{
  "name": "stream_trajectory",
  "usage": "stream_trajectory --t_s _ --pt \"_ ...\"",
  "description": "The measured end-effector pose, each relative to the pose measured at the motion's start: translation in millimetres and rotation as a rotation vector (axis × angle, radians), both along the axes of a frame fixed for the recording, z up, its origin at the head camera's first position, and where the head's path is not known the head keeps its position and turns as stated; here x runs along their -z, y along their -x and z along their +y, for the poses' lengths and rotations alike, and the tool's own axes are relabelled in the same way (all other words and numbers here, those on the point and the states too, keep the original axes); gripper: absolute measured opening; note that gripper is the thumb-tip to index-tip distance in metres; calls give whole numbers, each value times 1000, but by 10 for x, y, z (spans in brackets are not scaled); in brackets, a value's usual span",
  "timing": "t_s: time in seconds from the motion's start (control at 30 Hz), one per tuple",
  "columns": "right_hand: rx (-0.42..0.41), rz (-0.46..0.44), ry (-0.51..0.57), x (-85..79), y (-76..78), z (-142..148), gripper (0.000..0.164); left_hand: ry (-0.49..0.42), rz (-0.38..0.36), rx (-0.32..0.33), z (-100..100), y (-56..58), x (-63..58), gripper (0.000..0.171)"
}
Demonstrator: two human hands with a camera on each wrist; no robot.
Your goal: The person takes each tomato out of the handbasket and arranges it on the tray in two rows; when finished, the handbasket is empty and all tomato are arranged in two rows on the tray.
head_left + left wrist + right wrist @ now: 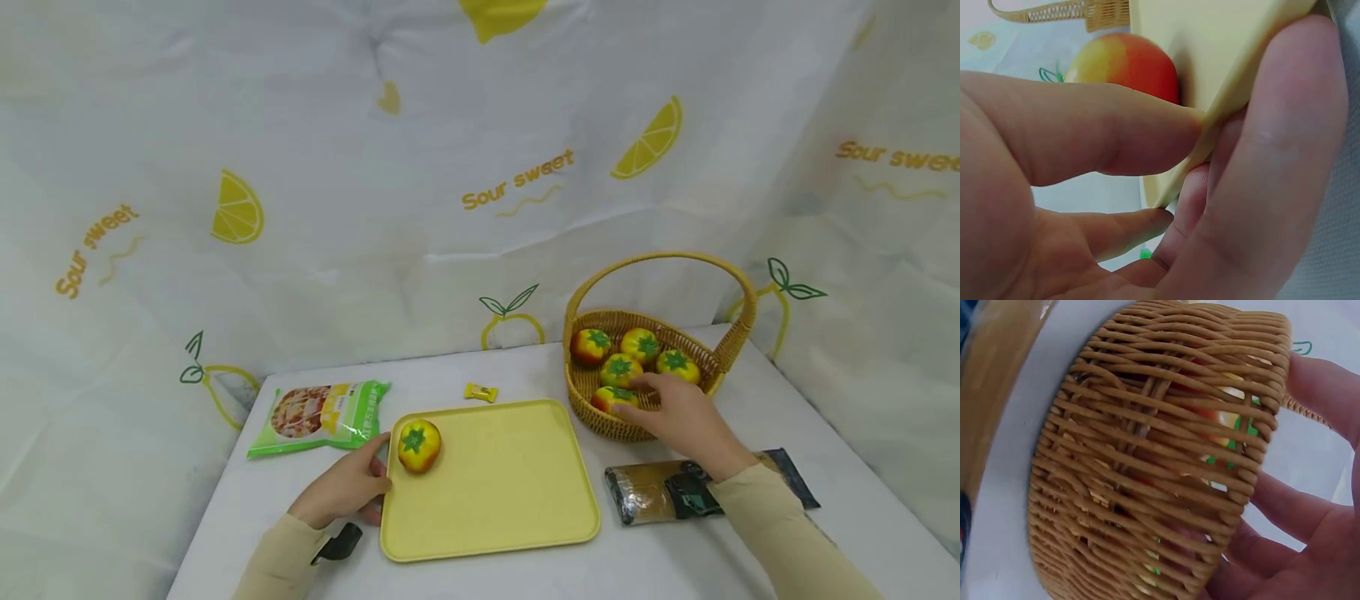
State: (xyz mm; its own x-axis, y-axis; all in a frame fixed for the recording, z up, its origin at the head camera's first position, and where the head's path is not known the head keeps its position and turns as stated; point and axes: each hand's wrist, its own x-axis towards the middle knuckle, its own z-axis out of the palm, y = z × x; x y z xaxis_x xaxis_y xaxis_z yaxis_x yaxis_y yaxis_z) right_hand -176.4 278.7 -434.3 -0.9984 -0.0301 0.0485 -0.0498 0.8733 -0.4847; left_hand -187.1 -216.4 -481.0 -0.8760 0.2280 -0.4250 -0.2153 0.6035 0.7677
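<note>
My left hand (345, 483) grips the left rim of the yellow tray (495, 500). In the left wrist view, the thumb and fingers pinch that rim (1235, 87). A yellow-red persimmon-like fruit (419, 446) with green leaves sits in the tray's upper left corner. At the wicker basket (611, 427), my right hand (682, 417) reaches over the front rim. Its parted fingers are at the nearest fruit (603, 398); the contact is partly hidden. Several similar fruits (640, 344) lie in the basket. In the right wrist view, the basket's woven side (1147, 450) covers the fingertips.
A green-edged food packet (318, 417) lies behind the left hand. Beyond the tray is a small yellow wrapped sweet (481, 392). A dark-and-brown package (652, 492) lies under the right forearm. The basket's tall handle (660, 257) arches above the fruits. A printed curtain backs the table.
</note>
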Motion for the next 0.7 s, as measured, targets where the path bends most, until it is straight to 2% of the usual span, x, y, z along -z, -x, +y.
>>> stream_trajectory --t_s 0.37,0.7 --pt "40 -87 -46 22 138 -111 86 -31 8 -2 -16 10 43 83" --pt "47 -74 -64 62 212 -150 76 -46 9 3 -34 10 69 83"
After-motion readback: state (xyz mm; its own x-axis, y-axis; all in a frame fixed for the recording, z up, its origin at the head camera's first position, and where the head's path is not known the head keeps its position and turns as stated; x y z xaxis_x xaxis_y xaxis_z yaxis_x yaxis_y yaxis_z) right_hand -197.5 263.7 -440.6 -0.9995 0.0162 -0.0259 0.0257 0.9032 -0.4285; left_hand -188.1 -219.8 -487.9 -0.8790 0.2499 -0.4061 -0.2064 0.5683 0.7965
